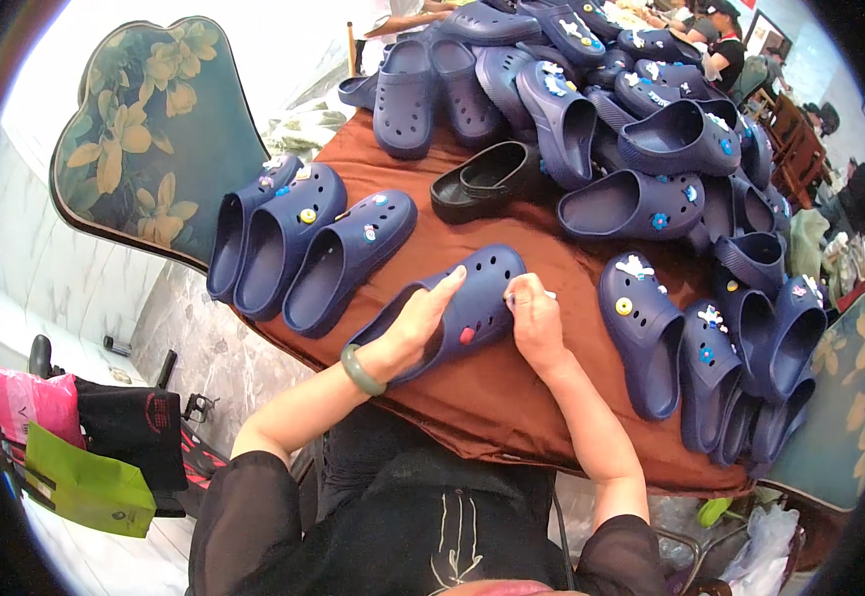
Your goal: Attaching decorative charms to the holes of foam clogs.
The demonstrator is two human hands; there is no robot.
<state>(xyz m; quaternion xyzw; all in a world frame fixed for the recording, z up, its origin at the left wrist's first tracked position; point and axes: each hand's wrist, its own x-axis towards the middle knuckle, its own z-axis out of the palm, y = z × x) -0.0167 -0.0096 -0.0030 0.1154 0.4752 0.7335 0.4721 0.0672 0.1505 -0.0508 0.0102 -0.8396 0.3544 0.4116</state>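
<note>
A navy clog [485,290] with holes in its upper lies on the brown cloth in front of me, its toe pointing away to the right. My left hand [418,323] grips it, with the thumb over the upper and the fingers at the opening. A small pinkish-red charm [467,336] sits on the clog's near side. My right hand [536,316] is closed in a pinch at the clog's right edge by the toe. A bit of something white [551,294] shows beside its fingers, too small to name.
Three decorated clogs [351,260] stand in a row at the left. A big heap of navy clogs [641,149] covers the back and right. One black clog [487,182] lies in the middle. Floral chair backs [159,134] flank the table; other people work at the far right.
</note>
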